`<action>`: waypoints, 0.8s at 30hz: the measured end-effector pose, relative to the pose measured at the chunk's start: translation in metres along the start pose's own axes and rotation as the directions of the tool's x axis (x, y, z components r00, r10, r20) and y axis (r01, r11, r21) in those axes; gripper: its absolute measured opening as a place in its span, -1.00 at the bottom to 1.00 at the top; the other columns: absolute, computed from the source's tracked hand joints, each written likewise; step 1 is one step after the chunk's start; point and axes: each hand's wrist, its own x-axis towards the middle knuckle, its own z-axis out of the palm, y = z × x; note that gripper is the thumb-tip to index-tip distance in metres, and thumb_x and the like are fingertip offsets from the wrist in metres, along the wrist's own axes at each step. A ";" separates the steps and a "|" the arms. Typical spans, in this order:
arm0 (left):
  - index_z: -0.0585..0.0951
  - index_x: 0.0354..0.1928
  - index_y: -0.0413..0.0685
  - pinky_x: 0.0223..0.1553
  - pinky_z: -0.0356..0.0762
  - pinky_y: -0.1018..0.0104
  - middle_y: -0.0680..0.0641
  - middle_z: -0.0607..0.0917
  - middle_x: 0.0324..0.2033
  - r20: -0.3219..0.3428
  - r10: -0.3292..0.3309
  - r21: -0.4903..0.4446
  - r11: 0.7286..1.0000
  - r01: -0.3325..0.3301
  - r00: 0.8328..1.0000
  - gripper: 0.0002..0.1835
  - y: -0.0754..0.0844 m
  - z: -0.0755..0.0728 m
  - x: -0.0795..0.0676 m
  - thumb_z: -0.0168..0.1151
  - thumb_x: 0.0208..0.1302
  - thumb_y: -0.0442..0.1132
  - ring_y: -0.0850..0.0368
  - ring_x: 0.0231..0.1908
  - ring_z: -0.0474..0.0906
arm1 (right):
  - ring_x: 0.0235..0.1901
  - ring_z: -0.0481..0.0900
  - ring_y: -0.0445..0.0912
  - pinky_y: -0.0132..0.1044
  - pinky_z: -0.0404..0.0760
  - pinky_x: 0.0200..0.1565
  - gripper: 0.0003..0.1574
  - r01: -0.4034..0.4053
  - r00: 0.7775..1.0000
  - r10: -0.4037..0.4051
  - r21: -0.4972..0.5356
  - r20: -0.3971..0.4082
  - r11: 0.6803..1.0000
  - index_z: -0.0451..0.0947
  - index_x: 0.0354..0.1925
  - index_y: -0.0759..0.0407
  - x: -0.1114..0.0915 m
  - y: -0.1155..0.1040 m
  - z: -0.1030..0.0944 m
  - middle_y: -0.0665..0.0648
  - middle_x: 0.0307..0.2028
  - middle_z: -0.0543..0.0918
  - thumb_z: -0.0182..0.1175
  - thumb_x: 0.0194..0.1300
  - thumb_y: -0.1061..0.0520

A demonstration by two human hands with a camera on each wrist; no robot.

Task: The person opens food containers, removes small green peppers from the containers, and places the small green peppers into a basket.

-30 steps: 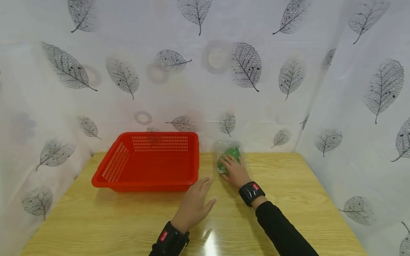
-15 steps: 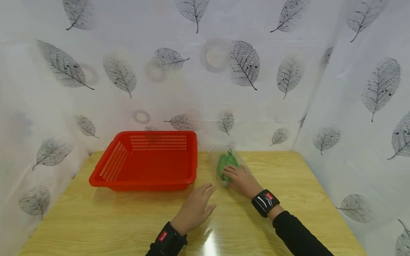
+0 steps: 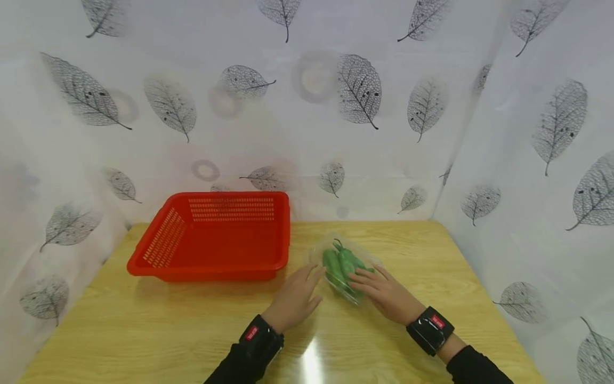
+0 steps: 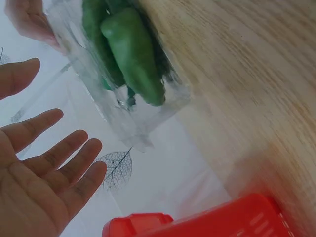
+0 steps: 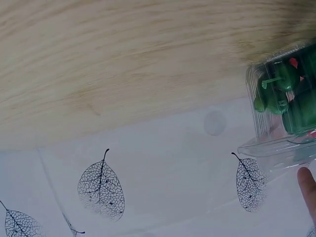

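A clear plastic box of green peppers (image 3: 338,269) lies turned at an angle in front of me, right of the middle. My right hand (image 3: 388,293) holds it by its right side, fingers over the top; the thumb is hidden in the head view. In the right wrist view, one fingertip (image 5: 307,180) shows by the rim of the pepper box (image 5: 276,113). My left hand (image 3: 296,298) is at the box's left front corner, fingers extended and spread. The left wrist view shows that palm (image 4: 39,182) with nothing in it, beside the box (image 4: 131,59).
A red plastic basket (image 3: 216,274) with slotted walls stands left of the box, nothing in it. Everything rests on a wood-grain table (image 3: 192,325). A white leaf-print curtain (image 3: 268,133) closes off the back and both sides.
My right hand has drawn the pepper box from the back of the table toward me and turned it. My left hand stays nearly in place, and the box is now close to it.
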 end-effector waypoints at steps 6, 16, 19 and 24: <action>0.36 0.27 -0.17 0.26 0.31 0.02 -0.27 0.33 0.30 0.048 0.028 0.038 0.999 -0.029 0.998 -0.31 -0.013 0.016 0.028 0.36 0.07 -0.23 -0.16 0.28 0.30 | 0.18 0.44 0.12 0.17 0.37 0.13 -0.01 -0.133 0.991 0.132 0.043 0.011 0.990 0.39 0.21 0.17 -0.006 -0.006 -0.013 0.22 0.21 0.46 0.53 -0.24 0.04; 0.52 0.17 -0.01 0.19 0.40 0.09 -0.16 0.50 0.20 0.129 -0.055 0.108 0.993 0.041 0.990 -0.50 -0.013 0.014 0.027 0.31 0.16 -0.12 -0.05 0.17 0.43 | 0.23 0.35 0.20 0.29 0.28 0.16 -0.15 -0.293 0.956 0.290 0.107 0.046 0.950 0.44 0.14 0.12 0.005 -0.017 -0.007 0.24 0.21 0.46 0.48 -0.14 -0.07; 0.56 0.11 0.01 0.16 0.42 0.13 -0.12 0.57 0.12 0.095 -0.041 0.164 0.986 0.025 0.995 -0.53 -0.010 0.012 0.014 0.34 0.12 -0.11 -0.01 0.11 0.47 | 0.24 0.34 0.18 0.28 0.23 0.19 -0.16 -0.288 0.958 0.283 0.154 0.051 0.945 0.44 0.16 0.12 0.007 -0.018 -0.004 0.21 0.22 0.45 0.47 -0.11 -0.04; 0.57 0.09 0.09 0.07 0.46 0.17 -0.06 0.60 0.03 0.072 -0.048 0.167 0.985 0.036 0.996 -0.51 -0.007 0.005 -0.014 0.40 0.05 -0.14 0.03 0.03 0.49 | 0.24 0.37 0.16 0.24 0.26 0.18 -0.16 -0.238 0.971 0.229 0.211 0.065 0.948 0.44 0.17 0.11 0.011 -0.021 -0.001 0.18 0.25 0.43 0.47 -0.10 -0.01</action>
